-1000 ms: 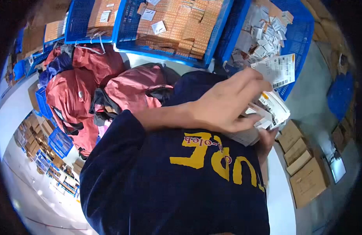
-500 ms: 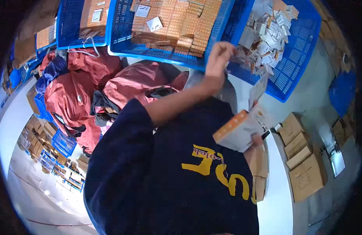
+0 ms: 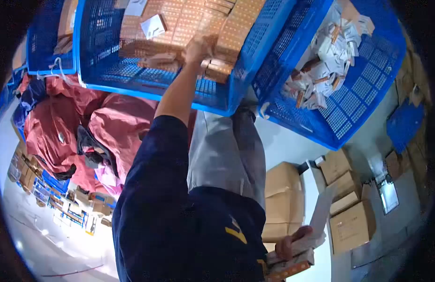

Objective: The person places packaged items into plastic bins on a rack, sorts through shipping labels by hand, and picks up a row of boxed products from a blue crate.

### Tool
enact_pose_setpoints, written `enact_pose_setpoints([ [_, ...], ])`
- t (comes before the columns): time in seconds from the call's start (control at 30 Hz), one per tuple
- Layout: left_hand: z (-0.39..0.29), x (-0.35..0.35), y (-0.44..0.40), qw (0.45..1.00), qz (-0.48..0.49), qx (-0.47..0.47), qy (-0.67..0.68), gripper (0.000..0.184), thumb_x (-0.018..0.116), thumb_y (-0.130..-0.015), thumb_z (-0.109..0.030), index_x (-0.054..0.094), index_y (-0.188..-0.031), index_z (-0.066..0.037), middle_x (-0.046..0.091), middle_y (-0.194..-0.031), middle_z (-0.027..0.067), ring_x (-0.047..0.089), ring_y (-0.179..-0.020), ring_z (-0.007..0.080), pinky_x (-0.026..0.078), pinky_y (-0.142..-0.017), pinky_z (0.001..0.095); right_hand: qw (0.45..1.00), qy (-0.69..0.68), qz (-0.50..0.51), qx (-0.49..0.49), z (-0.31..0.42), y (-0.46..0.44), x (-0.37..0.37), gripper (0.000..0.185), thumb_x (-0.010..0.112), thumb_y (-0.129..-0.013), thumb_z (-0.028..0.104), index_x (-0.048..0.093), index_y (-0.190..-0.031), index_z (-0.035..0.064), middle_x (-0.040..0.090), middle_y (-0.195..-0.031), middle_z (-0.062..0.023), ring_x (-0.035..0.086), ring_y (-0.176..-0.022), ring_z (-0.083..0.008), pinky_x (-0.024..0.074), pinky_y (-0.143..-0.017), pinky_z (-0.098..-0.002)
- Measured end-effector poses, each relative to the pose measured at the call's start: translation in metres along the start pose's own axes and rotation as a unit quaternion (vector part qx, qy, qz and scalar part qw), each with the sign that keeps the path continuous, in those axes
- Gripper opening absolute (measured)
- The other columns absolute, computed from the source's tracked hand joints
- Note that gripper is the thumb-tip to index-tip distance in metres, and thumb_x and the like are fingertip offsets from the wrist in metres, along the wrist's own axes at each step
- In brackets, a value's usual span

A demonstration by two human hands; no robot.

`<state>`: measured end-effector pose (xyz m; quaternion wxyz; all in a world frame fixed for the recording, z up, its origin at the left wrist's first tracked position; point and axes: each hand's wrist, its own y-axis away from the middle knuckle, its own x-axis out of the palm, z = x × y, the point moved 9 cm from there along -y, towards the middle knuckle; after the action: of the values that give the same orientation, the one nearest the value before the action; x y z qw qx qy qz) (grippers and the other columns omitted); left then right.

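My left hand (image 3: 197, 50) reaches down into the middle blue crate (image 3: 147, 92), at rows of orange patterned boxes (image 3: 241, 28). It is blurred, and its fingertips do not show clearly against the boxes. Low at the right, beside my dark shirt, my right hand (image 3: 292, 243) is closed round a stack of flat white and orange boxes (image 3: 292, 269). A pale, blurred sheet or flat piece (image 3: 321, 207) stands up from that stack. Loose white-labelled boxes lie on top of the rows in the crate.
At the upper right another blue crate (image 3: 337, 138) holds a heap of small white packets (image 3: 332, 56). Red fabric bundles (image 3: 118, 122) lie at the left. Brown cartons (image 3: 351, 228) stand at the right, with a tall carton (image 3: 283, 197) near my legs.
My left hand has left the held stack and moved up into the middle crate. My right hand has dropped lower with the stack. The view has shifted, showing my grey trousers.
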<state>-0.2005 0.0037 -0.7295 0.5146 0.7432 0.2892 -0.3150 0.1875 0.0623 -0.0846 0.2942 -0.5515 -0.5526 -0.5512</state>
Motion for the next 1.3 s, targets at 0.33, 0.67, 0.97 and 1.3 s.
enact_pose_setpoints([
  [0.33, -0.065, -0.167, 0.133, 0.947, -0.022, 0.115, 0.299, 0.05, 0.065, -0.08, -0.016, 0.05, -0.127, -0.004, 0.066, -0.101, 0.0201, 0.063, -0.082, 0.0425, 0.051, -0.075, 0.0489, 0.999, 0.042, -0.008, 0.034, 0.028, 0.01, 0.027, 0.07, 0.061, -0.094, 0.036, 0.02, -0.15, 0.0382, 0.061, -0.094, -0.0264, 0.056, -0.074, -0.0326, 0.042, -0.07, -0.0449],
  [0.67, -0.106, -0.265, 0.539, 0.785, 0.322, 0.167, 0.503, 0.027, 0.058, -0.07, 0.014, 0.071, -0.084, -0.006, 0.053, -0.132, 0.0132, 0.052, -0.116, 0.023, 0.041, -0.095, 0.0293, 0.977, 0.132, 0.105, 0.128, 0.108, 0.065, 0.059, 0.095, 0.08, -0.075, 0.03, 0.02, -0.149, 0.0344, 0.061, -0.09, -0.0228, 0.057, -0.07, -0.0278, 0.0432, -0.065, -0.0378],
  [0.97, -0.226, -0.254, 0.786, 0.763, 0.167, 0.269, 0.564, 0.026, 0.05, -0.078, 0.006, 0.071, -0.089, -0.005, 0.054, -0.13, 0.009, 0.053, -0.115, 0.021, 0.043, -0.085, 0.0243, 0.864, 0.196, 0.285, 0.366, 0.119, 0.128, 0.14, 0.099, 0.074, -0.078, 0.018, 0.014, -0.156, 0.0251, 0.032, -0.155, 0.0128, 0.058, -0.071, -0.0263, 0.0432, -0.064, -0.0397],
  [1.3, -0.195, -0.178, 0.94, 0.797, -0.134, -0.003, 0.589, 0.04, 0.052, -0.098, -0.015, 0.052, -0.138, -0.01, 0.063, -0.113, 0.0067, 0.056, -0.084, 0.0161, 0.046, -0.074, 0.0283, 0.813, 0.187, 0.218, 0.506, 0.082, 0.2, 0.113, 0.106, 0.081, -0.073, 0.022, 0.016, -0.157, 0.0252, 0.029, -0.158, 0.0134, 0.056, -0.068, -0.0248, 0.0417, -0.061, -0.0356],
])
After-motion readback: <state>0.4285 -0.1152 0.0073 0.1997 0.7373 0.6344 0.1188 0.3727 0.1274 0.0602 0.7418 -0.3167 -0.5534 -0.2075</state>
